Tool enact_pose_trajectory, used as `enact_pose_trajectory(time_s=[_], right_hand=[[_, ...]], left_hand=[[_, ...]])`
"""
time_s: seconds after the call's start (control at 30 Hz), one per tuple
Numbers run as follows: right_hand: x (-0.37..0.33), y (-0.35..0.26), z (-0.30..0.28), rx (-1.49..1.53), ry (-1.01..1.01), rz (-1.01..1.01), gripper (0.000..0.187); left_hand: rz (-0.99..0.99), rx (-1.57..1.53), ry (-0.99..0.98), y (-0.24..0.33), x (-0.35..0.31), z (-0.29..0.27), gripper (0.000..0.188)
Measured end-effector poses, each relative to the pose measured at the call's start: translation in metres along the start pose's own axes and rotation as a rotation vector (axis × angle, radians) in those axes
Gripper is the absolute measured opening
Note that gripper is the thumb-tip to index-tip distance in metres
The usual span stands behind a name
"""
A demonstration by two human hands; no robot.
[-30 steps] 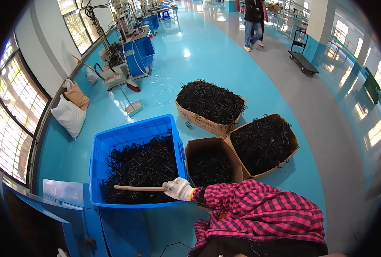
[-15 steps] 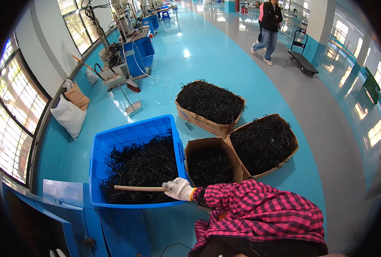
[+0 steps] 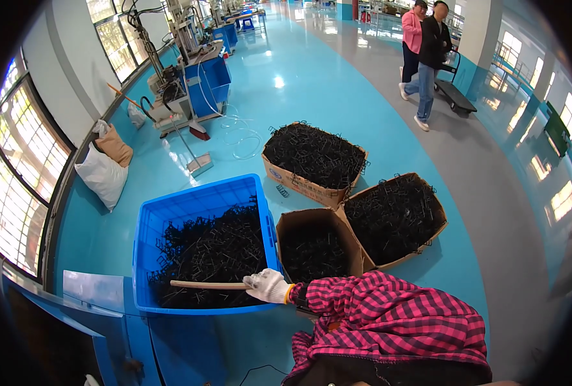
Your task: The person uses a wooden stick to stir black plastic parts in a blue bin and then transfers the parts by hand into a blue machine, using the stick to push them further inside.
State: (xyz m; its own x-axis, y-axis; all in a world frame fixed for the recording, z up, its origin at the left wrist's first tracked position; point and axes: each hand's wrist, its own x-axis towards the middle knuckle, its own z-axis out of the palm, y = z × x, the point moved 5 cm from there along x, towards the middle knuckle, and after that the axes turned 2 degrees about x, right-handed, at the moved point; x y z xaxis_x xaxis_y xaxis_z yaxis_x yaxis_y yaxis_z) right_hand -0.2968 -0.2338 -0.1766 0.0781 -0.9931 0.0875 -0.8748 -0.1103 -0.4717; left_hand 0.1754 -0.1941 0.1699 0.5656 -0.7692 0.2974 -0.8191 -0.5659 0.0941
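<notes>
My right hand (image 3: 268, 285), in a white glove with a yellow cuff, is closed round one end of a pale wooden stick (image 3: 207, 284). The stick lies level over the near part of a blue plastic crate (image 3: 145, 257), which holds a heap of thin black bent pieces (image 3: 215, 248). Just right of the hand stands an open cardboard box (image 3: 292, 219), filled lower with similar black pieces. At the bottom left edge a white tip (image 3: 91, 380) shows, likely my left glove; the rest of that hand is hidden.
Two fuller cardboard boxes (image 3: 306, 192) (image 3: 394, 260) of black pieces stand beyond and to the right. Blue metal equipment (image 3: 96, 293) is at the near left. White sack (image 3: 103, 177), dustpan (image 3: 199, 164), and machines lie farther left. Two people (image 3: 432, 48) walk near a trolley (image 3: 456, 96).
The two people in the background have come nearer and to the right. Less of the white glove tip shows at the lower left edge. My right hand and the stick stay almost still.
</notes>
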Motion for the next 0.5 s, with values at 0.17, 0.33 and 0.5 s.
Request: enact_pose_trajectory(time_s=[0.17,0.33,0.5], right_hand=[[-0.0009,-0.0006,-0.0024,0.002,-0.033,0.015,0.032],[-0.0004,0.0019,0.0009,-0.005,-0.028,0.006,0.032],[0.0023,-0.0022,0.0030,-0.003,0.000,-0.011,0.033]], left_hand=[[0.070,0.024,0.195,0.0008,-0.0043,-0.0027,0.062],[0.019,0.021,0.070,-0.0033,0.0021,0.0032,0.063],[0.030,0.028,0.139,-0.0053,0.0035,-0.0005,0.062]])
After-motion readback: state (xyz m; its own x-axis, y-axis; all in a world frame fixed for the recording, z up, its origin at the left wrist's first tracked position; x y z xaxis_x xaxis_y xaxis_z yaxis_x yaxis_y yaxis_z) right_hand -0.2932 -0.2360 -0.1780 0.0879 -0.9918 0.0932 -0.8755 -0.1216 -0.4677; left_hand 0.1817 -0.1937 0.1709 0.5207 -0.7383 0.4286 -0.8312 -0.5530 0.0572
